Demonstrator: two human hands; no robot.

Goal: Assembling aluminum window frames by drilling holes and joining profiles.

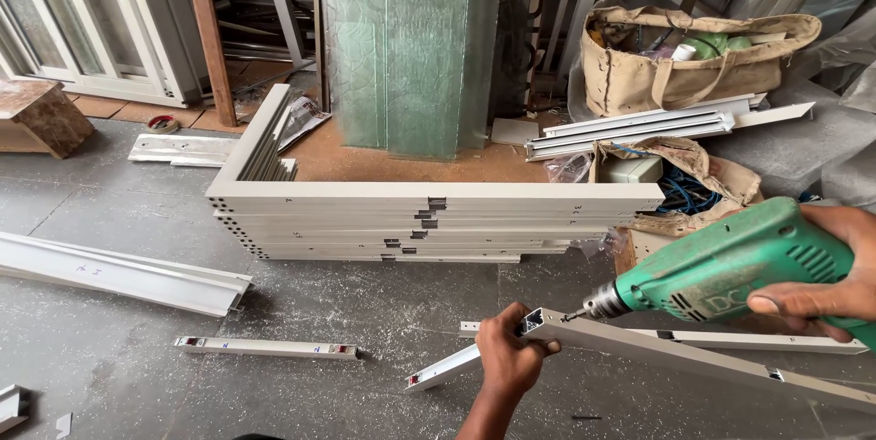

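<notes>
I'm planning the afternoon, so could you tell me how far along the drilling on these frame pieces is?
Done: a stack of white frames lies assembled, with swarf on the floor. In hand: the left hand steadies a white profile while the right hand points the green drill at its end. Left: loose short profiles lie untouched.

Green electric drill (pixel 730 267), bit against the raised end of a long off-white aluminium profile (pixel 675 350).

The green drill (pixel 730 267) runs off the right edge behind the right hand (pixel 826 276), the left hand (pixel 507 358) hides the end underside of the pale profile (pixel 693 358), and the canvas bag's (pixel 684 57) contents are unclear.
</notes>
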